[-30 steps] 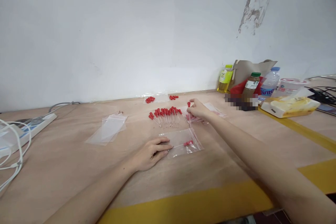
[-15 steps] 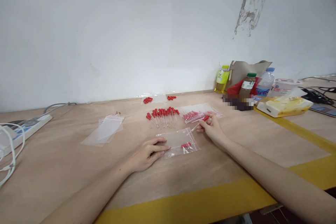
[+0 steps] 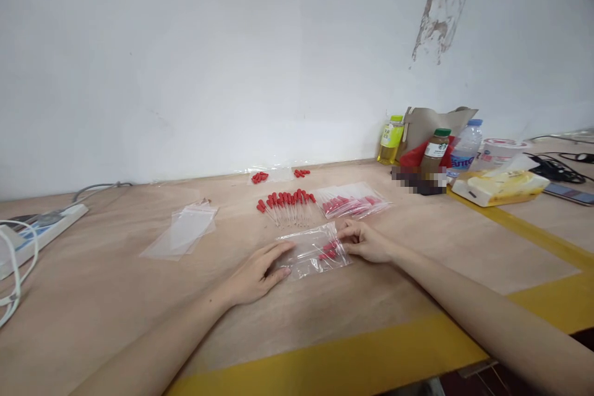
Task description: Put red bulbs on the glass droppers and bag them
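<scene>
My left hand (image 3: pixel 262 270) rests at the left side of a clear zip bag (image 3: pixel 304 266), its thumb and fingers apart against the plastic. Inside the bag's right part lie droppers with red bulbs (image 3: pixel 328 252); their thin stems are hard to see. At the bag's right edge, my right hand (image 3: pixel 366 242) has its fingers closed on the plastic close to the bulbs. Behind the bag lies a row of loose droppers (image 3: pixel 290 201) with red bulbs and clear stems. Filled zip bags (image 3: pixel 350 203) with more red-bulbed droppers are stacked to its right.
Flat clear bags (image 3: pixel 190 229) lie to the left, beyond them a white power strip (image 3: pixel 51 235) with cables. Loose red bulbs (image 3: pixel 260 177) sit by the wall. At right stand bottles (image 3: pixel 434 151), a tissue pack (image 3: pixel 501 187) and a phone (image 3: pixel 570 193).
The dropper that my right hand held beside the bag is now in it, its bulb beside the other. My right hand has come down and left to the bag's edge.
</scene>
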Motion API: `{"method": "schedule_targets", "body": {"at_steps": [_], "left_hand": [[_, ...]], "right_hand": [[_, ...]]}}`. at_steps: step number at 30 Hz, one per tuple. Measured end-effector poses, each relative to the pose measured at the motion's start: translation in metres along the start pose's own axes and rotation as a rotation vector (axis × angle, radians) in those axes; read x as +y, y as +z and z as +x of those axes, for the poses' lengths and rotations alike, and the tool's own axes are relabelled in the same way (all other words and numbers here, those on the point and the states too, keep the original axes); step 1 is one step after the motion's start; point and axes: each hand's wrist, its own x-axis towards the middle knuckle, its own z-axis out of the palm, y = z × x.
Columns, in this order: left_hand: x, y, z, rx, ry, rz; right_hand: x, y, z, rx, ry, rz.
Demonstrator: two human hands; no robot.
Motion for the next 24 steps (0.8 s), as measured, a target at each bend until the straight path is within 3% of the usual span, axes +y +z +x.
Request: {"method": "schedule_targets", "body": {"at_steps": [3,5,8,11,15,20,24], "left_hand": [[-0.001,0.001,0.001,0.001,0.008,-0.002],[-0.001,0.001,0.001,-0.001,0.017,0.002],[-0.001,0.001,0.001,-0.017,0.038,-0.004],[-0.002,0.001,0.001,-0.023,0.039,-0.008],[-0.003,0.001,0.001,-0.028,0.033,-0.011],[-0.001,-0.001,0.000,-0.031,0.039,-0.014],[0.000,-0.002,-0.001,-0.039,0.039,-0.025]], "right_hand": [[-0.007,0.005,0.001,-0.141,-0.068,-0.040],[-0.008,0.002,0.001,-0.160,-0.025,-0.036],[-0.003,-0.013,0.008,0.030,0.142,-0.080],[0.000,-0.026,0.028,0.224,0.266,-0.306],[-0.004,-0.020,0.072,0.252,0.415,-0.541],[-0.003,0.010,0.121,0.276,0.605,-0.588],[0.004,0.019,0.140,0.268,0.675,-0.562]]}}
